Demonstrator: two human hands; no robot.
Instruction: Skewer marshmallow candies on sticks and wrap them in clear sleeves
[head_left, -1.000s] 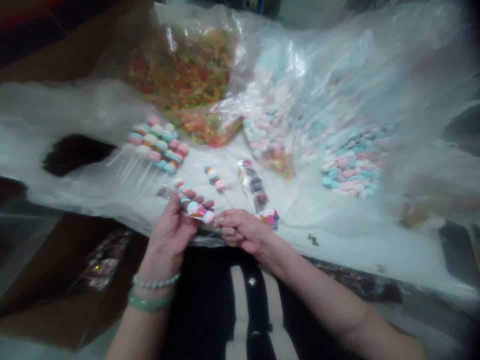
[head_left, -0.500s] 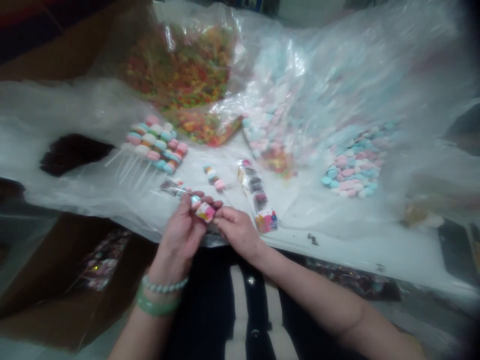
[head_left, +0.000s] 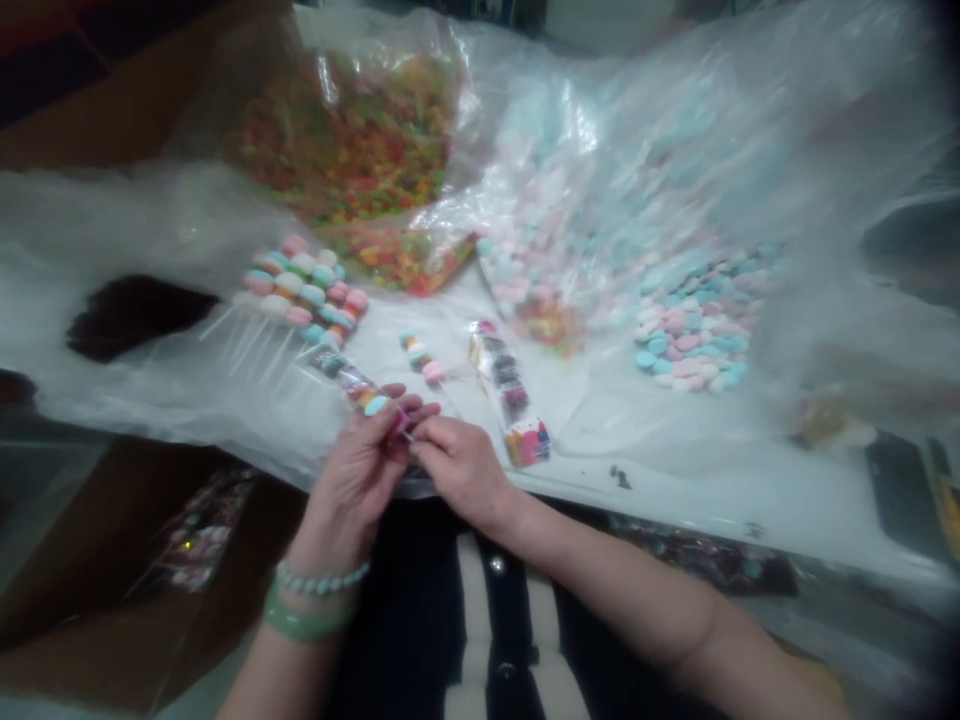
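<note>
Two hands meet above the near edge of the counter (head_left: 675,515). The left hand (head_left: 360,455) has its fingers closed around a candy skewer (head_left: 376,405) in a clear wrapper (head_left: 337,368). The right hand (head_left: 459,468) pinches at the lower end of this skewer; whether it grips the stick or the wrapper's edge, I cannot tell. Just beyond lies one loose skewer (head_left: 424,360), and a printed packet (head_left: 511,395) is to its right. A skewer pile (head_left: 300,290) lies farther left.
</note>
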